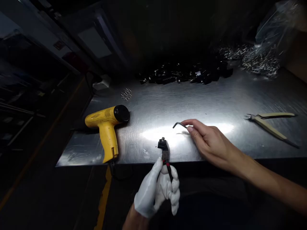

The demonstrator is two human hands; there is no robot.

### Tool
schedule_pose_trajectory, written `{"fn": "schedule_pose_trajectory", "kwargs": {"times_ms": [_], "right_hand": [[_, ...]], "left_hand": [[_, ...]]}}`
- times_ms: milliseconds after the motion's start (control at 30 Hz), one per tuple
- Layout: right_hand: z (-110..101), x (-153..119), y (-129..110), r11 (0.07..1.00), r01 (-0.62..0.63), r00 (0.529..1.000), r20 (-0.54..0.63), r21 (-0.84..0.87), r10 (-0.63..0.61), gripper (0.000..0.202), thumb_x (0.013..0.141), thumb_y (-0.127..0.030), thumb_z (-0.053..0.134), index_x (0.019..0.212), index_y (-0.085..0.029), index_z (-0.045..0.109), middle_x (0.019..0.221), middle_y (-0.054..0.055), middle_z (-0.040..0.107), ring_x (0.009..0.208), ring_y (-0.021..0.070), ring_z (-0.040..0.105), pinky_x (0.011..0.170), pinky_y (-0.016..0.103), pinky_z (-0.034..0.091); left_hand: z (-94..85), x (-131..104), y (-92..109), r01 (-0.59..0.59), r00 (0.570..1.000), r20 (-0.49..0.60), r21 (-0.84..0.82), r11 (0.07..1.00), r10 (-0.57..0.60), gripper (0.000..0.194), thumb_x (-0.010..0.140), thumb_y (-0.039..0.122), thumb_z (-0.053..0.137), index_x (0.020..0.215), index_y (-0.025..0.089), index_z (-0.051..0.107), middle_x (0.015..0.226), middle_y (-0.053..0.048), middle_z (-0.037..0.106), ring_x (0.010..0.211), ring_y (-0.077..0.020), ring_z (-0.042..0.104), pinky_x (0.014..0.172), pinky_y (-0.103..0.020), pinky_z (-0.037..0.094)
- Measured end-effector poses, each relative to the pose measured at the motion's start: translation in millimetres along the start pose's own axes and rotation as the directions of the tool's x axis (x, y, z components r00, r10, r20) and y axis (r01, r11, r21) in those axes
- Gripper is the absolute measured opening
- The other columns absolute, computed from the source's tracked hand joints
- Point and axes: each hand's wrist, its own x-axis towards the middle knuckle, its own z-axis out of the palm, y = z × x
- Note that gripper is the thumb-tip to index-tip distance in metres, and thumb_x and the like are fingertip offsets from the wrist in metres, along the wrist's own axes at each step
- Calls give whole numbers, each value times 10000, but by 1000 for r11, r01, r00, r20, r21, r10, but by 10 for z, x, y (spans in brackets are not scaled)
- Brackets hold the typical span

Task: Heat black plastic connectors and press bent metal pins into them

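Observation:
My left hand (159, 188), in a white glove, is closed around the handles of a pair of pliers (165, 155) with dark and red grips. At the jaws of the pliers is a small black part (162, 144) with a silver screw standing up from its top. My right hand (208, 142) is bare and pinches a dark hex key (177, 124) between thumb and fingers. The bent short end of the key points left, above and to the right of the black part, apart from it.
A yellow heat gun (107, 126) lies left on the metal table (148, 105), near several small silver pieces (126, 94). Cutting pliers (268, 123) with pale handles lie right. Black parts (177, 74) are heaped behind; a clear bag (268, 48) and many metal pieces (261, 65) are back right.

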Motion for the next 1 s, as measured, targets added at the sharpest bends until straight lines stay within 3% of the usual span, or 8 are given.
{"fn": "schedule_pose_trajectory", "kwargs": {"times_ms": [133, 400, 567, 700, 867, 1000], "right_hand": [[133, 51, -94, 960, 17, 991, 121, 279, -53, 289, 1088, -289, 434, 1306, -271, 624, 1169, -34, 725, 1067, 116, 676, 900, 233, 550], [185, 97, -84, 963, -40, 980, 196, 268, -14, 325, 1081, -274, 443, 1350, -359, 606, 1115, -100, 744, 1076, 95, 684, 921, 217, 574], [167, 165, -46, 976, -69, 977, 211, 208, 24, 326, 1080, -321, 450, 1357, -412, 595, 1219, -141, 716, 1131, 69, 663, 973, 184, 550], [191, 171, -30, 979, -68, 976, 218, 194, 25, 328, 1075, -328, 460, 1357, -426, 594, 1183, -139, 729, 1143, 93, 666, 1006, 219, 553], [238, 146, -54, 981, -36, 975, 221, 192, -7, 342, 1056, -272, 485, 1344, -407, 613, 1063, -81, 759, 1179, 180, 663, 930, 294, 615], [245, 126, -71, 975, -43, 969, 248, 216, -12, 345, 1071, -282, 450, 1359, -405, 595, 1036, -78, 754, 1176, 176, 662, 945, 296, 605]], "left_hand": [[-97, 9, 3, 10, 1000, 1, -2, 1000, -10, 672, 987, 679, 288, 814, 133, 638, 565, -28, 573, 379, -139, 547, 347, -294, 506], [-231, 33, -15, 15, 1000, 9, -4, 1000, -15, 689, 985, 681, 287, 789, 122, 640, 521, -27, 552, 366, -134, 538, 341, -282, 494], [-279, 9, 8, 37, 999, 6, 10, 999, -37, 715, 970, 706, 304, 776, 109, 649, 526, -49, 572, 389, -141, 561, 370, -272, 495], [-303, -1, 36, 33, 998, 47, 20, 999, -34, 739, 984, 689, 282, 789, 93, 673, 506, -57, 578, 374, -145, 567, 373, -245, 469], [-383, -5, -7, 21, 998, 57, -23, 999, -20, 766, 1004, 660, 253, 757, 75, 682, 484, -64, 575, 369, -156, 581, 343, -212, 418], [-477, 0, -100, 25, 997, 74, -91, 996, -18, 791, 1026, 622, 183, 745, 79, 685, 498, -85, 606, 395, -174, 608, 363, -242, 456]]}}
